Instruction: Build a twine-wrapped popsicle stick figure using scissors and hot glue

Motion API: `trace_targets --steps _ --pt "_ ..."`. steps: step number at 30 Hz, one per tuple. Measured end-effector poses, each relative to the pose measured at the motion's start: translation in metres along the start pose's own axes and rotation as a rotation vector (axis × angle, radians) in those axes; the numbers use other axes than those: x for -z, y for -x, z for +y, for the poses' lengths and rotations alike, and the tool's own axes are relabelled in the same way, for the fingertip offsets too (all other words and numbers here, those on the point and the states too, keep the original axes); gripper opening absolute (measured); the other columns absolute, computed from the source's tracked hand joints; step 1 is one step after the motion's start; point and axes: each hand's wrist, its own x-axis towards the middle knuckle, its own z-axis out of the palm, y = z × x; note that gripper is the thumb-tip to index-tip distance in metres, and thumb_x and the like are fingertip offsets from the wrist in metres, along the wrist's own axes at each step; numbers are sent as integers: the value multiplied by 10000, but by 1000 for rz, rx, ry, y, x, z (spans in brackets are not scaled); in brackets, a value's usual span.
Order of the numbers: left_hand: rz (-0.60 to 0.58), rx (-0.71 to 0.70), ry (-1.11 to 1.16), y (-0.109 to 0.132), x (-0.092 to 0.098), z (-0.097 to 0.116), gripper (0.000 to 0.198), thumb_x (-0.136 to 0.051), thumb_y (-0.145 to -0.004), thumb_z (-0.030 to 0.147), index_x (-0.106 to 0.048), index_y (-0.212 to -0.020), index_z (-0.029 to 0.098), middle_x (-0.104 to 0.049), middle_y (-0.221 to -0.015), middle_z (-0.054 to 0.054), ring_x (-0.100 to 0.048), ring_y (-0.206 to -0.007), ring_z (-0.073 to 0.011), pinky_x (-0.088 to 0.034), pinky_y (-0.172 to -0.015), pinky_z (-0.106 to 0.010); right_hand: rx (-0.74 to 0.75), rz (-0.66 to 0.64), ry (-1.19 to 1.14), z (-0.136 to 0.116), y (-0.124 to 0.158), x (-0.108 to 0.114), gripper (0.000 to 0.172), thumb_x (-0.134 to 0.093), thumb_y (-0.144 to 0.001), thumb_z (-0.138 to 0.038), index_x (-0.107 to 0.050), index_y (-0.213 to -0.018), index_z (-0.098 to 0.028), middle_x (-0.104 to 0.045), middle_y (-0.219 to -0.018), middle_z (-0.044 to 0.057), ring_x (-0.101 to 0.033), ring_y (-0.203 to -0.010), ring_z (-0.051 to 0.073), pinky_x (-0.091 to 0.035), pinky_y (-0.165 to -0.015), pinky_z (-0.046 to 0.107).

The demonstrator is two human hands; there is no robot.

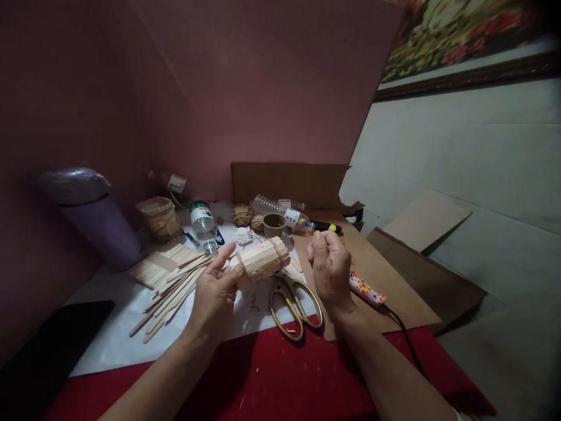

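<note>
The left arm reaches up from 7 o'clock, and the left hand (214, 289) grips one end of a stick bundle (260, 257) with its thumb and fingers. The right arm comes up from 5 o'clock, and the right hand (328, 266) is curled into a fist. I can't tell if there is something small inside it.

The bundle is up at 2 o'clock from the left hand and at 9 o'clock from the right hand, which is near but not touching it. String goes around the sticks. Loose sticks (175, 286) lie at 9 o'clock from the left hand. The scissors (295, 307) are at 5 o'clock from the bundle, and a flowery handle (367, 287) is at 4 o'clock from the fist.

The left fingers hide the bundle's near end. The scissors' blades are mostly hidden, too. A black thing (56, 345) at 8 o'clock is cut off and too dark to make out.
</note>
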Motion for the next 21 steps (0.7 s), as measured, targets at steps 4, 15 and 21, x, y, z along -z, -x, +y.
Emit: trace_targets --steps 4,15,21 --pt "9 55 50 2 -4 7 699 -710 -630 19 -504 -1298 39 -731 -969 -156 -705 -782 -188 -555 -648 -205 27 -37 -6 3 -3 -4 35 -512 -864 -203 -544 -873 -191 -592 -766 9 -555 -668 146 -417 -614 264" --pt "-24 104 87 -1 0 7 563 -589 -748 -9 -483 -1299 34 -729 -965 -164 -708 -737 -168 -569 -630 -212 105 -174 37 -9 11 -5 240 -446 -949 -306 -626 -854 -177 -625 -808 44 -580 -757 181 -415 -677 297" --pt "-52 96 88 -3 3 9 594 -619 -730 2 -479 -1305 42 -719 -1006 -175 -706 -780 -195 -579 -661 -258 122 -209 25 -10 13 -7 129 -501 -899 -248 -596 -943 -172 -614 -863 49 -565 -770 183 -441 -703 318"
